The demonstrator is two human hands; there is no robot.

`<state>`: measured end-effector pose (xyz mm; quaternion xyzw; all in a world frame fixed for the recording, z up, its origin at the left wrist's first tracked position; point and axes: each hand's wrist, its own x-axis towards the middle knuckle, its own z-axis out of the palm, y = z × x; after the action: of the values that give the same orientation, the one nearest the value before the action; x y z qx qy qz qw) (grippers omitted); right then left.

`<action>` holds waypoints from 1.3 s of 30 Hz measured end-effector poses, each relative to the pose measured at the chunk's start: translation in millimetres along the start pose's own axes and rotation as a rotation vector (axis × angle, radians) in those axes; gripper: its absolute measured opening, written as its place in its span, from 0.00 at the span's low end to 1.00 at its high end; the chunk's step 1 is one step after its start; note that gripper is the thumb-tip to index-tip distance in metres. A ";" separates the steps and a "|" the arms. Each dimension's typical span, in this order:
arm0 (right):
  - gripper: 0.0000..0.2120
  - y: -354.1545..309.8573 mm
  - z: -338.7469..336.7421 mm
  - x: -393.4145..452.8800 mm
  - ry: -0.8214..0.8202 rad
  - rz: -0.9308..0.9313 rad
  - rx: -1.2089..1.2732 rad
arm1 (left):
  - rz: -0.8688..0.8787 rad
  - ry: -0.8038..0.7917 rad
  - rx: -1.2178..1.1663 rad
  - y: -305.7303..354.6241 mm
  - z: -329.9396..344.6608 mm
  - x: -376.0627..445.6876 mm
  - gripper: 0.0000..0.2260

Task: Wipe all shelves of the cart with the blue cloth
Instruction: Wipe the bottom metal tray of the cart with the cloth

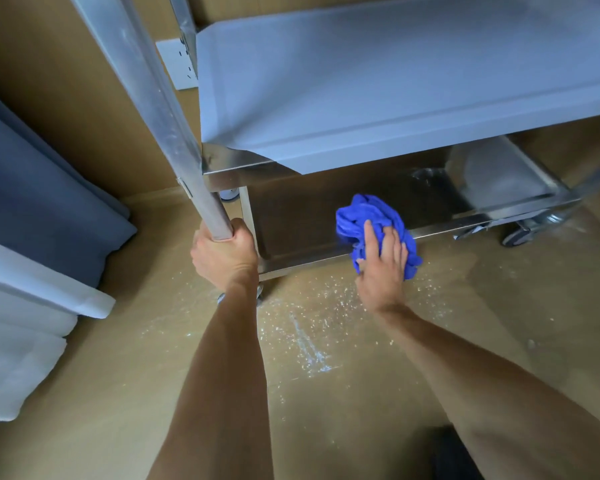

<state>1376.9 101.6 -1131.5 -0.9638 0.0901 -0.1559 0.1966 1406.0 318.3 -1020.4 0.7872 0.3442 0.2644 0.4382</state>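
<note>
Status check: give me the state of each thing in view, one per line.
blue cloth: bunched, on front edge of bottom shelf.
right hand: fingers straight, pressing the cloth.
left hand: gripping cart post.
cart post: held, leaning in this view.
bottom shelf: bare metal, cloth on it.
upper shelf: film-covered, corner peeling.

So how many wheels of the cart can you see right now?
3: one wheel behind the left post, one beside the left wrist, one at the far right. A fourth may be hidden.
</note>
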 end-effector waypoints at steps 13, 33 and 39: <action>0.28 -124.8 61.8 -52.2 0.096 -0.467 0.087 | 0.023 -0.005 0.039 -8.1 6.9 7.6 0.11; 0.31 153.2 -61.0 81.6 0.257 0.549 0.245 | -0.292 0.239 0.201 -10.2 21.4 -63.8 0.30; 0.31 89.8 -31.6 37.5 0.142 0.026 0.108 | 0.170 -0.202 0.484 28.7 86.7 -130.7 0.16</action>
<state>1391.2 0.3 -1130.5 -0.9370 0.1078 -0.2257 0.2437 1395.7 162.2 -1051.6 0.9174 0.2843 0.1306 0.2458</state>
